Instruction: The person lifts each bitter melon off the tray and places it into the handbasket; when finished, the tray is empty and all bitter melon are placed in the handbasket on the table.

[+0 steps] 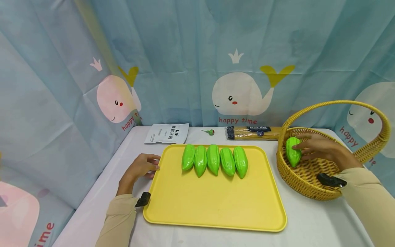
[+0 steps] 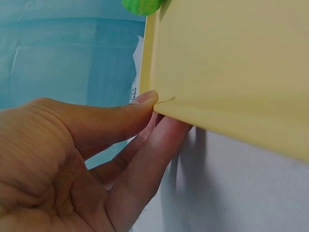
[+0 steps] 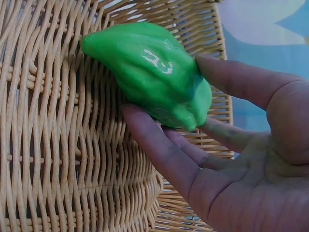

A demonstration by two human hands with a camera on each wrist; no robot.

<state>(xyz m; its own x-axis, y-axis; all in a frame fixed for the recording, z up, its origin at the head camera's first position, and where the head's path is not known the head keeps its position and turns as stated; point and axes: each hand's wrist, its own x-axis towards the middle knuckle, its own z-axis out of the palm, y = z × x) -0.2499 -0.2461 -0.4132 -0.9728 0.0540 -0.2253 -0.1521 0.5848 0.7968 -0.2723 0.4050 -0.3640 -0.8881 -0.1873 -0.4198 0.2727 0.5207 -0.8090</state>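
At the right, my right hand (image 1: 321, 147) is inside the wicker basket (image 1: 302, 187). Its thumb and fingers grip a glossy, ribbed green bitter melon (image 3: 149, 72) by the blunt end, and the pointed end faces away from the palm. The basket's woven wall (image 3: 43, 145) fills the left of the right wrist view. My left hand (image 1: 142, 168) pinches the left rim of a yellow tray (image 1: 213, 206), thumb on top and fingers beneath, as the left wrist view shows. Several similar green bitter melons (image 1: 213, 159) lie side by side along the tray's far part.
Behind the tray lie a white packet (image 1: 167, 133), a small green object with a thin tip (image 1: 211, 132) and a pack of dry noodles (image 1: 254, 133). The basket's tall handle (image 1: 336, 102) arches over the right side. A printed curtain (image 1: 185, 68) hangs behind the white table.
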